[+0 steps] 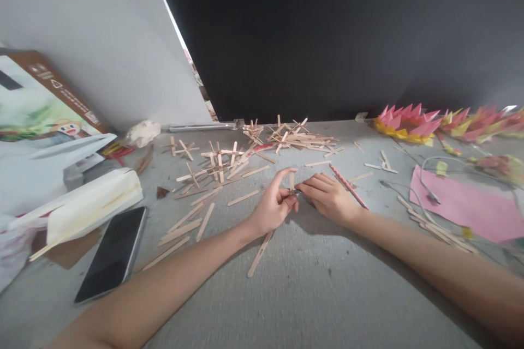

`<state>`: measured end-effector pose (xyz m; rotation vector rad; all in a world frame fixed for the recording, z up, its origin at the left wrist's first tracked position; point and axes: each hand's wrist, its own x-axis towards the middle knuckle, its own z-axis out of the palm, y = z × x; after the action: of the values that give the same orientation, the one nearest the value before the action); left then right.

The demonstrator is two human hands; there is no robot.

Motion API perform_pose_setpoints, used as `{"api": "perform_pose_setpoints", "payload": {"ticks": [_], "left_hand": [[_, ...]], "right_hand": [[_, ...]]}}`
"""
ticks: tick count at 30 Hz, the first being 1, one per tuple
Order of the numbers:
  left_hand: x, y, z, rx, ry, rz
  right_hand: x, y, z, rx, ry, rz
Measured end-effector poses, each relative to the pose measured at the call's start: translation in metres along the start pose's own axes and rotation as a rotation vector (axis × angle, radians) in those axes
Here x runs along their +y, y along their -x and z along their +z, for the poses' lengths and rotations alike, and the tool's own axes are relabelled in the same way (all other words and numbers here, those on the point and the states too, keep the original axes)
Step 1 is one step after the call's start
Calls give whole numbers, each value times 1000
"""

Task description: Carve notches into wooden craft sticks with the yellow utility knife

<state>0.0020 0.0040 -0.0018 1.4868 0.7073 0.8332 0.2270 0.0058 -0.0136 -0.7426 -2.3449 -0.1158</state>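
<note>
Over the middle of the grey tabletop, my left hand point(275, 203) grips a wooden craft stick point(292, 180) that stands upright between thumb and fingers. My right hand point(328, 196) meets it from the right, fingers closed around a small dark metallic piece point(298, 192) whose kind is mostly hidden. Its tip touches or nearly touches the stick. Just below my left wrist, another craft stick point(260, 255) lies on the table, with a small slot visible in it. Beside my right hand rests a red patterned stick point(347, 185).
Loose craft sticks point(204, 222) and crossed stick assemblies point(282, 136) spread across the left and back. A black phone point(112, 253) lies at left near paper wrappers point(98, 204). Pink and yellow paper flowers point(409, 122), a pink sheet point(462, 204) and a cable point(423, 188) are right. A dark panel point(347, 38) stands behind.
</note>
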Motion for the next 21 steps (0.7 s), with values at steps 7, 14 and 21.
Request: {"api": "perform_pose_setpoints", "payload": {"ticks": [7,14,21], "left_hand": [[2,2,0,63,8,43],[4,2,-1,-8,-112,5],[0,1,1,2,-35,-20]], "right_hand": [[5,2,1,29,-70,45],[1,3,-1,-23,-27,16],[2,3,1,-10,-12,-2]]}}
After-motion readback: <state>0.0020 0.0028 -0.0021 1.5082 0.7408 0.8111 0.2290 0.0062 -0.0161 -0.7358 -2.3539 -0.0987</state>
